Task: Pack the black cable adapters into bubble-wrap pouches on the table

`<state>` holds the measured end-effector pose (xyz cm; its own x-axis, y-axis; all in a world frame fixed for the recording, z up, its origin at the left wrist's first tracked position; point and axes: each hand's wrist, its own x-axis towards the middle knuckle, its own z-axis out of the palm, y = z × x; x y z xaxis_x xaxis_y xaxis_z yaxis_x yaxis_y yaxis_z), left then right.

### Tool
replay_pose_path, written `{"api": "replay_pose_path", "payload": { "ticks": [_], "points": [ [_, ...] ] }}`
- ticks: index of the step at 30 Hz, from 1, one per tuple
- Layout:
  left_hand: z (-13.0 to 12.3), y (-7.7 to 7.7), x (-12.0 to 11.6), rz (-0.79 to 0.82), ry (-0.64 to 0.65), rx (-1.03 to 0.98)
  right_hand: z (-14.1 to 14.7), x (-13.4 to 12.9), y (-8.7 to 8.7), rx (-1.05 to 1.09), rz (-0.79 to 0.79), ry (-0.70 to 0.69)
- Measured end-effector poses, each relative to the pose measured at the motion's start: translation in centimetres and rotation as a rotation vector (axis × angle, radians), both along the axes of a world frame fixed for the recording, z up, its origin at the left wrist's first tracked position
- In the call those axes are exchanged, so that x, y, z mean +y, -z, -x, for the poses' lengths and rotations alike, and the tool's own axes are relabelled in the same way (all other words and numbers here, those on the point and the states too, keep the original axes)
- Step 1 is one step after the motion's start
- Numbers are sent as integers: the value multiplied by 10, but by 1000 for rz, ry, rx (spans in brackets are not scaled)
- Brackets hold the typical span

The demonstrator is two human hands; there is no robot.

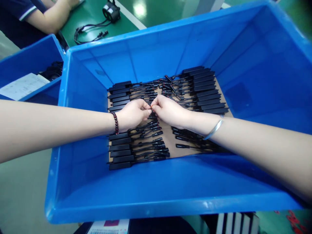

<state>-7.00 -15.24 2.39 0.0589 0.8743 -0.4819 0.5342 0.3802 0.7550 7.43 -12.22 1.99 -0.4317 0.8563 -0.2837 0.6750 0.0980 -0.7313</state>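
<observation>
My left hand [131,114], with a dark bead bracelet at the wrist, pinches the end of a thin black cable over the middle of the blue bin. Opposite it, my right hand [172,112] is closed in a pinch, its fingertips meeting the left ones. A tiny orange-red bit shows at the right fingertips; most of it is hidden. Under and around both hands lie rows of black box-shaped modules with cables: a left row [122,152] and a right row [207,86]. Their cable connectors [159,148] point toward the middle, on a brown cardboard sheet [170,143].
High walls of the blue bin [146,191] surround both forearms. A second blue bin [29,55] with papers stands at left. Beyond, a co-worker's arm [52,18] rests by a green surface with a black cabled device [111,12]. Small red pieces [293,222] lie at lower right.
</observation>
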Motion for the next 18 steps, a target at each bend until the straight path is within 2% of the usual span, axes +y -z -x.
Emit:
{"api": "replay_pose_path", "payload": {
  "ticks": [12,14,18],
  "points": [
    [0,-1,1,11,-23,-51,0,-1,6,-45,1,37],
    [0,-3,2,-5,-11,-57,-3,6,4,-55,-43,20],
    [-1,-9,2,-26,35,-64,-14,25,-10,-64,-236,27]
  ]
}}
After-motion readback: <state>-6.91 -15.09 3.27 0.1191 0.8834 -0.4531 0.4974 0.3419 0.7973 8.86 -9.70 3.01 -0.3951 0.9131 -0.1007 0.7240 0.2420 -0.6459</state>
